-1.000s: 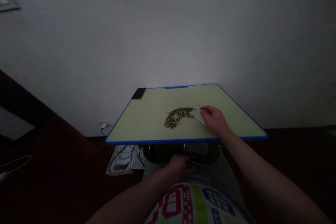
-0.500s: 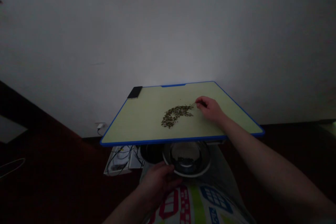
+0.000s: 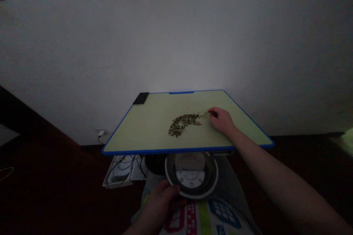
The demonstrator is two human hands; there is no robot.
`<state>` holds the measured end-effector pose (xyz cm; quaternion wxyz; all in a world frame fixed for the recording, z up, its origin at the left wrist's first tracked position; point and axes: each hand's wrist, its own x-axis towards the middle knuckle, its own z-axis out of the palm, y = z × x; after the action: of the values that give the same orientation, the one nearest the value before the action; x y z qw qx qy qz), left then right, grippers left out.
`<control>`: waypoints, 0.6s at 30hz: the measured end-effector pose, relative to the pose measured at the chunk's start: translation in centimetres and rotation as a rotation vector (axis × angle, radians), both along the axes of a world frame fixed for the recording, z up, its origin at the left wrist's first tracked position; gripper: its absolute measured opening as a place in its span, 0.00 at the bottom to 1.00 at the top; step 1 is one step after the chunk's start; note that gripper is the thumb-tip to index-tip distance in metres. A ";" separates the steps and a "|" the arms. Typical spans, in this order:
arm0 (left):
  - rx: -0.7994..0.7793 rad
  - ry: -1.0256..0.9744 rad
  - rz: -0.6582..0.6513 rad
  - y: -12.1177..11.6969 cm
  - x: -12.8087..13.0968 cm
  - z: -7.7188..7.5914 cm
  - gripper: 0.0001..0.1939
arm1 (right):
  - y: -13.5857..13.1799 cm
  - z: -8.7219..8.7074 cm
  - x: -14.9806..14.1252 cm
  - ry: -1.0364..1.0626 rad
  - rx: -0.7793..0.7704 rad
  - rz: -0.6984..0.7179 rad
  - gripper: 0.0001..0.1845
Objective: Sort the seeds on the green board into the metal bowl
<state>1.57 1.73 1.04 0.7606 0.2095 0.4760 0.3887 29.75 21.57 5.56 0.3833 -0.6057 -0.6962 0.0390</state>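
My left hand (image 3: 161, 197) grips the near left rim of a shiny metal bowl (image 3: 214, 180) over my lap. Pale speckled and dark shapes show inside it; I cannot tell contents from reflections. On the pale yellow-green tabletop (image 3: 154, 114) lies a curved, loose spread of small brown grains (image 3: 179, 124), perhaps beans or seeds. To their right, my right hand (image 3: 220, 117) is closed in a pinch around a thin, pale tool (image 3: 205, 114), whose tip points left at the end of the spread. Its kind is too blurred to make out.
A black phone-like slab (image 3: 141, 98) lies at the table's far left corner. Below on the left are a white box (image 3: 119, 182) with cables and a dark round container (image 3: 156, 164). A plug (image 3: 102, 133) sits in the wall behind.
The bowl has come toward me and tilted, so more of its inside shows, with my left hand still at its rim. My right hand has shifted slightly right, away from the grains.
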 end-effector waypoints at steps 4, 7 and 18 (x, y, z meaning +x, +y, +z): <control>0.008 0.025 -0.002 0.1 0.2 0.3 0.13 | 0.4 -0.3 0.2 -0.064 -0.037 0.010 0.18; 0.001 0.058 0.007 0.2 0.2 0.4 0.14 | 0.5 -0.3 0.2 -0.098 -0.049 0.032 0.18; 0.016 0.070 0.015 0.2 0.0 -0.4 0.12 | 0.8 -0.2 -0.2 -0.153 -0.082 0.112 0.20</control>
<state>1.55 1.91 0.61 0.7387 0.2255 0.5007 0.3908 29.53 22.33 5.35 0.3011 -0.5821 -0.7541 0.0426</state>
